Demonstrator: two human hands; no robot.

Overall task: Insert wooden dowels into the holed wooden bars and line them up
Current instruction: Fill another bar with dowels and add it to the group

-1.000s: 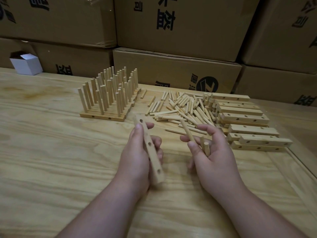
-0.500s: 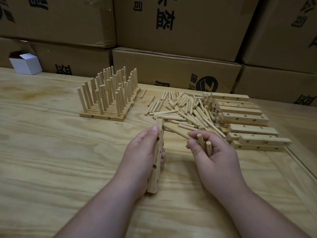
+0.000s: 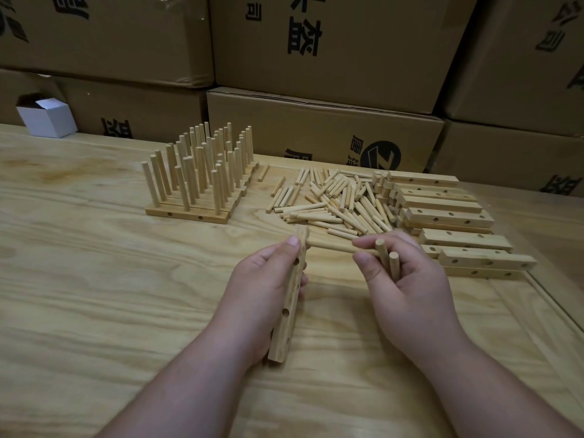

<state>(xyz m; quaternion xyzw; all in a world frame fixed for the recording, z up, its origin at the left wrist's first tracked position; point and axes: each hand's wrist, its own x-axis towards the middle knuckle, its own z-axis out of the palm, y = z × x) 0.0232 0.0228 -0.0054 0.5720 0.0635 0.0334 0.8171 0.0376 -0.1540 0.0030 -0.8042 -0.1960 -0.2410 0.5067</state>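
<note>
Dowel (image 3: 331, 246) tip meets the bar's (image 3: 289, 298) top hole; left hand (image 3: 262, 298) grips the bar. Right hand (image 3: 407, 279) pinches it, holding spares; push straight along the hole.

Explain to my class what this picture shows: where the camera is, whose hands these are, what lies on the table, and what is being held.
The picture comes from a camera worn on a person's head, looking forward and down, so the two bare hands are that person's own. The left hand grips a holed wooden bar. The right hand pinches a dowel whose far end meets the bar's top end, and holds two spare dowels as well. On the wooden table stand finished bars with upright dowels, lined up side by side. To their right lie a heap of loose dowels and a stack of empty holed bars. Cardboard boxes and a small white box stand behind.
</note>
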